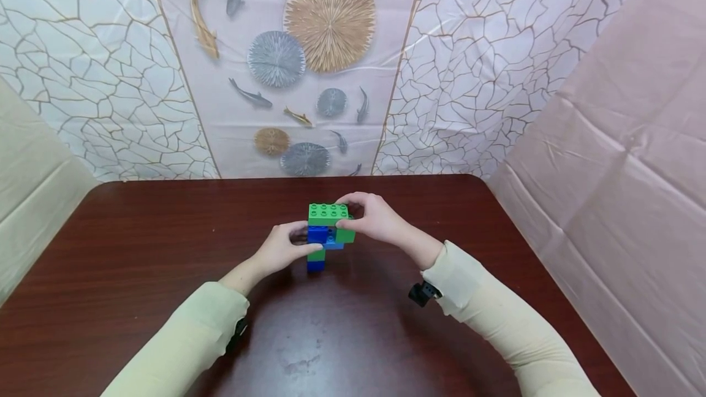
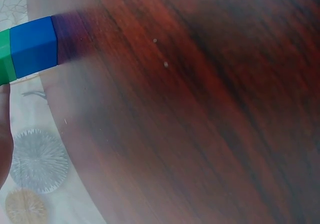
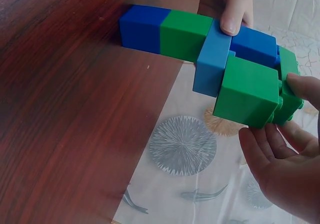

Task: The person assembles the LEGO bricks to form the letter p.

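A tower of toy building bricks stands on the table. It has a dark blue brick (image 1: 315, 266) at the bottom, a green brick (image 1: 317, 256) over that, then a light blue brick (image 3: 213, 59) jutting to the right. On the light blue brick sit a second dark blue brick (image 1: 317, 234) and another green brick (image 3: 247, 90), side by side. My right hand (image 1: 377, 218) pinches a long, flat green brick (image 1: 322, 222) at the top; studs show beneath it in the right wrist view. My left hand (image 1: 278, 249) grips the tower's middle from the left, thumb in front.
The dark brown table (image 1: 165, 231) has a glossy top and rounded far corners. A patterned cloth (image 1: 231, 121) hangs behind its far edge, with plain cloth (image 1: 607, 158) along the right side. Small black cameras (image 1: 423, 293) sit at the wrists.
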